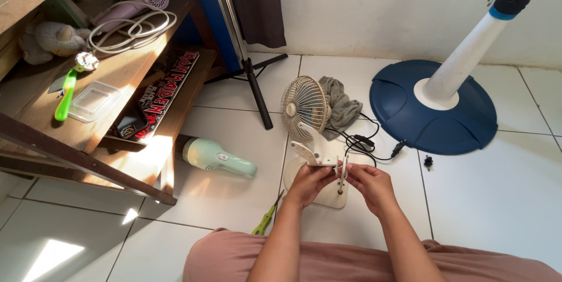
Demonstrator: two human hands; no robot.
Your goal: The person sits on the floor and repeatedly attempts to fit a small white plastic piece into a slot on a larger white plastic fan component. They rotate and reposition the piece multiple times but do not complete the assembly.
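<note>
**Two hands on a small cream fan's stand, down on the tiled floor**

The person sits on the white tile floor (497,200), both forearms reaching toward twelve o'clock. The left hand (309,184) is closed around a cream bracket piece (328,162) at the foot of the small desk fan (304,109); its grip is clamped on that part. The right hand (370,184) pinches a thin white upright piece (341,172) just beside it, fingers pressed together on it. The two hands nearly touch.

The fan lies tilted, its round wire cage at twelve o'clock from the hands, its flat cream base (331,199) under and between them. A black cord with inline switch (366,141) loops off at one o'clock, beside a grey rag (341,106) behind the cage.

At two o'clock stands the dark blue round base of a pedestal fan (410,118) with its white pole. A small black screw-like part (428,161) lies near it. At nine o'clock a mint-green hair dryer (216,158) rests on the floor, and green-handled pliers (264,221) lie at seven o'clock beside the left forearm. A wooden shelf unit (117,77) fills the ten o'clock side.
</note>
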